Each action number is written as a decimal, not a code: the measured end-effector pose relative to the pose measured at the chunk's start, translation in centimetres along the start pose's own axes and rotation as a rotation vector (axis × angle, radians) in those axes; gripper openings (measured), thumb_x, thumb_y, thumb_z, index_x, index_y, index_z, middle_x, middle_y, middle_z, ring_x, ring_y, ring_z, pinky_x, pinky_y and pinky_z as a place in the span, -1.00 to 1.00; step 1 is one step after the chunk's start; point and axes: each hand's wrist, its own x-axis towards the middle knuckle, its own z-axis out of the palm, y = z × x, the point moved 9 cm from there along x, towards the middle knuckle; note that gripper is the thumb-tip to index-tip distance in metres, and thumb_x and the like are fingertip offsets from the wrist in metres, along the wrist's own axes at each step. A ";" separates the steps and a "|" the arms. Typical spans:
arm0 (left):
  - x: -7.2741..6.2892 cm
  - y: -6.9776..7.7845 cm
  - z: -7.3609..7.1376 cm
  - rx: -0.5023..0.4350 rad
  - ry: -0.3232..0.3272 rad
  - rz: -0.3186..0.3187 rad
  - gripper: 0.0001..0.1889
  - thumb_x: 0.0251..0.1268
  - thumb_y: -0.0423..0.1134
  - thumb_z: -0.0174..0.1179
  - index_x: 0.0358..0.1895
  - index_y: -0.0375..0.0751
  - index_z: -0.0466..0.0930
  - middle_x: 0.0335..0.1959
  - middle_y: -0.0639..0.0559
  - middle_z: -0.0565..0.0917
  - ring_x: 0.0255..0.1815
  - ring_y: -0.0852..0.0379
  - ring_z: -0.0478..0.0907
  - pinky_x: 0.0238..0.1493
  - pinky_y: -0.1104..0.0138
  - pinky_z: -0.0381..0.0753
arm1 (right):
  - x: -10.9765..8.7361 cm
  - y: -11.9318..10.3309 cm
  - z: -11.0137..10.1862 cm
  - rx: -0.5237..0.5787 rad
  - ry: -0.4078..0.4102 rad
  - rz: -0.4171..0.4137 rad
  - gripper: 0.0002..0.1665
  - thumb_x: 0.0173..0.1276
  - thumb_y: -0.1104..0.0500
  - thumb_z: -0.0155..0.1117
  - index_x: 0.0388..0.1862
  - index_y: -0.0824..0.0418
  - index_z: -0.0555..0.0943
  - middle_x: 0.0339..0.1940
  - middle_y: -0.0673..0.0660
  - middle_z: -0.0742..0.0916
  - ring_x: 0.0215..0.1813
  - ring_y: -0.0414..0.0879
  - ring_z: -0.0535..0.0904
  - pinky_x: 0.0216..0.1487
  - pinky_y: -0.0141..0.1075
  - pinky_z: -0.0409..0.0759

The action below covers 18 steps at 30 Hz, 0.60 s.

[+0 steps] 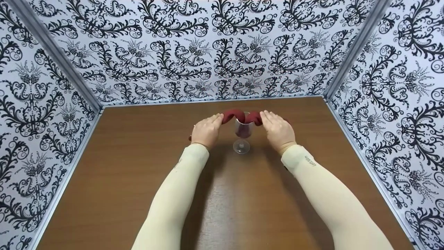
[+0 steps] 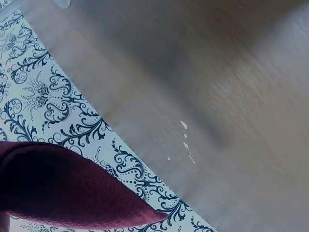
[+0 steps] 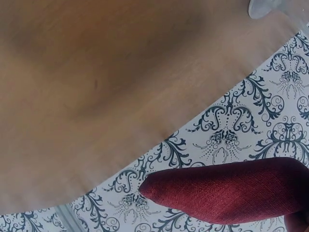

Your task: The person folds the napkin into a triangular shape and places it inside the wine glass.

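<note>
A stemmed clear glass [image 1: 241, 147] stands upright on the table, its foot flat on the wood. The middle of a dark red cloth napkin [image 1: 233, 114] dips into the bowl, and both rolled sides arch out over the rim. On the left side my left hand [image 1: 207, 131] grips one end of the napkin. My right hand [image 1: 277, 128] holds the other end, to the right of the glass. A loose pointed end of the cloth [image 2: 82, 193] shows in the left wrist view. The right wrist view has a folded, tapering end [image 3: 222, 191]. Fingertips are partly hidden behind the hands.
The brown wooden table [image 1: 131, 166] reaches back to a wall [image 1: 194, 52] covered in black and white scroll patterns. Similar patterned panels stand at the left and right, with grey strips [image 1: 333, 80] along the corners.
</note>
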 end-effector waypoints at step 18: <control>-0.7 0.7 0.6 0.002 0.012 0.026 -0.63 0.44 -0.40 0.11 0.22 -0.19 0.72 0.13 -0.05 0.81 0.10 0.01 0.80 0.13 0.18 0.74 | -0.7 -0.4 0.9 0.030 -0.014 0.036 -0.52 0.39 0.45 0.09 0.25 0.41 0.66 0.15 0.32 0.80 0.13 0.18 0.80 0.17 -0.02 0.73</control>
